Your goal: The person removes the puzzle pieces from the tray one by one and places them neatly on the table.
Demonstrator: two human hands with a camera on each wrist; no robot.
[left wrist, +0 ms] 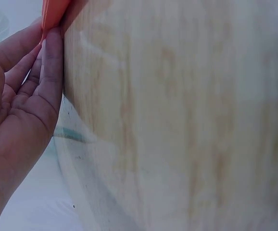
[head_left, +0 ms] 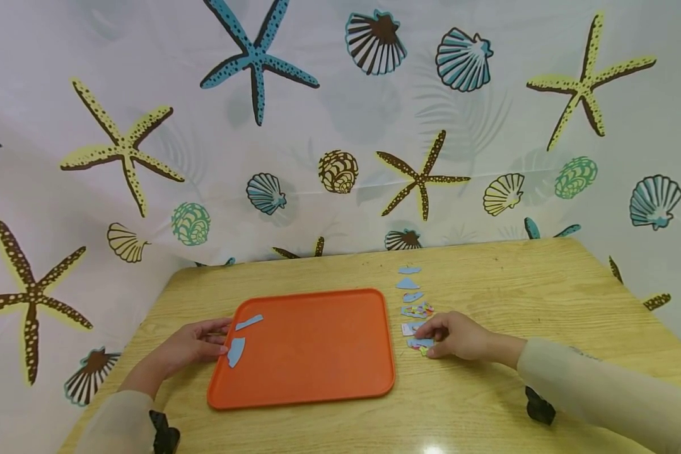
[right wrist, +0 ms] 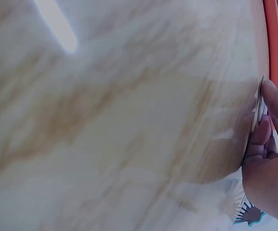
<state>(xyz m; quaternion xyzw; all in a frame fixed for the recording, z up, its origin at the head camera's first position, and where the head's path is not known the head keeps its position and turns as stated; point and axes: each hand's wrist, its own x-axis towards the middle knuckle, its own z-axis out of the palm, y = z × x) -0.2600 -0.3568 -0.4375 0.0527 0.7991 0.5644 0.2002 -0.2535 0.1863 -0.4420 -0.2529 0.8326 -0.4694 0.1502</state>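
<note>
An orange tray (head_left: pixel 312 353) lies flat on the table, with two pale blue puzzle pieces on its left side: a narrow strip (head_left: pixel 249 322) and a wider curved one (head_left: pixel 236 352). My left hand (head_left: pixel 190 345) holds the tray's left rim between thumb and fingers; the left wrist view shows the tray's orange edge (left wrist: pixel 54 14) at the fingertips. Right of the tray, my right hand (head_left: pixel 459 337) pinches a blue puzzle piece (head_left: pixel 420 343) with some yellow and pink on it, at the near end of a column of pieces. In the right wrist view its thin edge (right wrist: pixel 260 103) shows at the fingertips.
Farther up the column lie a multicoloured piece (head_left: pixel 417 310), a small blue piece (head_left: pixel 412 296), a triangular one (head_left: pixel 408 284) and a thin strip (head_left: pixel 409 270). The wooden table (head_left: pixel 522 284) ends at a cloth (head_left: pixel 318 221) printed with starfish and shells.
</note>
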